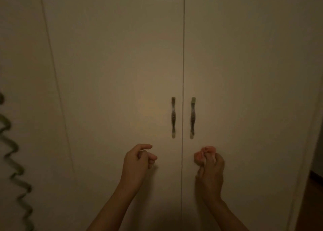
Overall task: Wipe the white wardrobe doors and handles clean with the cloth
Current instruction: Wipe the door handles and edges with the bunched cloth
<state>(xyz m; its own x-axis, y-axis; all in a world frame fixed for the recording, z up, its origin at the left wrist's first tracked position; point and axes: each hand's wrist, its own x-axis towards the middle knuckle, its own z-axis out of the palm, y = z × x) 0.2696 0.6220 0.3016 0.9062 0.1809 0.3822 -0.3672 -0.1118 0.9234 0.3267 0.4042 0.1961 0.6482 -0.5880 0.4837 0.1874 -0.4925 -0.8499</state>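
Observation:
Two white wardrobe doors fill the view, the left door point(113, 73) and the right door point(244, 73), meeting at a vertical seam. A metal handle point(173, 117) sits on the left door beside the seam, and a second handle point(192, 118) sits on the right door. My right hand point(210, 167) grips a bunched pink cloth point(203, 154) just below the right handle, close to the door. My left hand point(138, 160) hovers below and left of the left handle, its fingers loosely curled and holding nothing.
Another white panel point(22, 55) stands to the left of the doors. A green zigzag-edged thing point(15, 160) hangs blurred along the left edge. At the far right, the wardrobe's side edge point(307, 160) gives way to a dark floor strip.

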